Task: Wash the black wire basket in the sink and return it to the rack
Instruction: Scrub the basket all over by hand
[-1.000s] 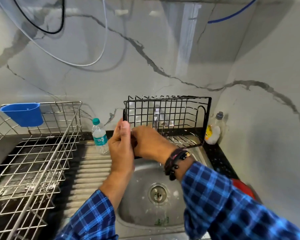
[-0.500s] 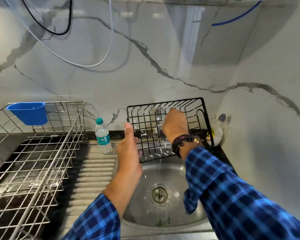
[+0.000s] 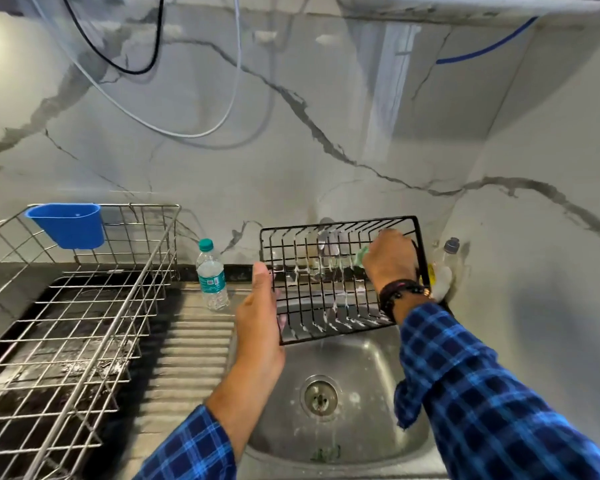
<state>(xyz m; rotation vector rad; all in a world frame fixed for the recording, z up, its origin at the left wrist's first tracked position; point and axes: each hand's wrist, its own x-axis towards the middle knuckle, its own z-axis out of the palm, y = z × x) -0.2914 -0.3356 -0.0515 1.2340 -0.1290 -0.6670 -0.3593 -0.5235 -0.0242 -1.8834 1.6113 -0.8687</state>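
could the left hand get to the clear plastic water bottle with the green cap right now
Probably not right away. The left hand is holding the left edge of the black wire basket over the steel sink. The clear plastic water bottle with the green cap stands just left of it, nothing between.

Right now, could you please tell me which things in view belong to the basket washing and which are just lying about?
In use: basket, sink, green scrubber, left hand, right hand, rack.

Lying about: water bottle, blue cup, soap bottle.
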